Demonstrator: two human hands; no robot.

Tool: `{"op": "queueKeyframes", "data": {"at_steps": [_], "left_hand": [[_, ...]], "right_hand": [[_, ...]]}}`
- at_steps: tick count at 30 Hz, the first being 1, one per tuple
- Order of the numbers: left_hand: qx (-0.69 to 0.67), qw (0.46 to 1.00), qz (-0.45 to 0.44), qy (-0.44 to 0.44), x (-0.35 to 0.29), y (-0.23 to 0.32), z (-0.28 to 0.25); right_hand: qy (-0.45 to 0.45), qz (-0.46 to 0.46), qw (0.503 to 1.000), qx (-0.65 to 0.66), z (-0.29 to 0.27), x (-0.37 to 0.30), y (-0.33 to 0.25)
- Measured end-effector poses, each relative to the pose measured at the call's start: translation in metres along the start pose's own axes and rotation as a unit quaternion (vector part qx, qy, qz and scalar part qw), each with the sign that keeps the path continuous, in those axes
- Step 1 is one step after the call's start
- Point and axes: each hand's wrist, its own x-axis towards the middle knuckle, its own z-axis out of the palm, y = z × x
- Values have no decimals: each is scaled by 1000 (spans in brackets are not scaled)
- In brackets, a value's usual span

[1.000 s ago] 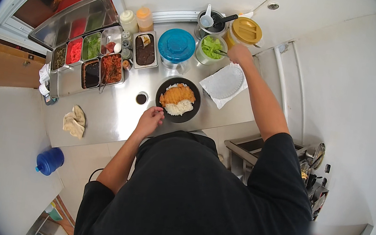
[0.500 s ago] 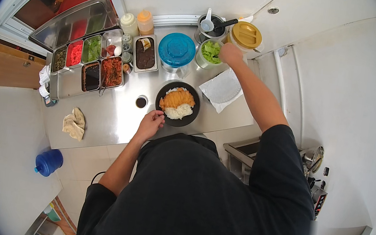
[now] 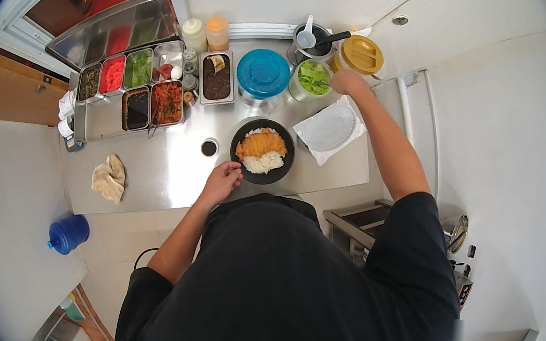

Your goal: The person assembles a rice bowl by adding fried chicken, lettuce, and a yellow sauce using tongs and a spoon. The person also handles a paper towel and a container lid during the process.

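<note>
- Fingers (image 3: 237, 170) of my left hand (image 3: 222, 182) lie curled and close together, their tips touching the rim of the black bowl (image 3: 259, 178) at its near left; whether they clamp it or merely steady it, I cannot tell from here.
- The bowl stands upright near the front edge of the steel counter (image 3: 174, 188), with a golden fried cutlet (image 3: 262, 145) across its middle and white rice (image 3: 263, 163) on the near side.
- Left of that hand, well apart, I see a crumpled beige cloth (image 3: 109, 178); a small cup of dark liquid (image 3: 209, 147) sits just left of the bowl.
- A white scalloped plate (image 3: 331, 127) lies on white paper (image 3: 320, 157), right of the bowl.
- My right hand (image 3: 349, 82) reaches past the plate, fingers closed around a metal utensil (image 3: 326, 84), mostly hidden, that points into the lettuce (image 3: 313, 77) in its tub (image 3: 308, 94).
- Left of the tub I have a blue-lidded container (image 3: 263, 75), then a steel pan of dark brown food (image 3: 216, 80).
- Farthest back stand two squeeze bottles (image 3: 218, 32), a steel pot (image 3: 294, 54) holding a white scoop (image 3: 306, 37), and a yellow-lidded container (image 3: 361, 54).
</note>
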Motion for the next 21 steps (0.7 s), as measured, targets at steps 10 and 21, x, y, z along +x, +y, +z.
{"op": "queueKeyframes", "data": {"at_steps": [10,21], "left_hand": [[28,999,-10,13,-4,9,2],[8,996,-35,88,6,3,5]], "right_hand": [[31,-60,997,27,27,3,-1],[217,-33,973,74,34,-17,-14]]}}
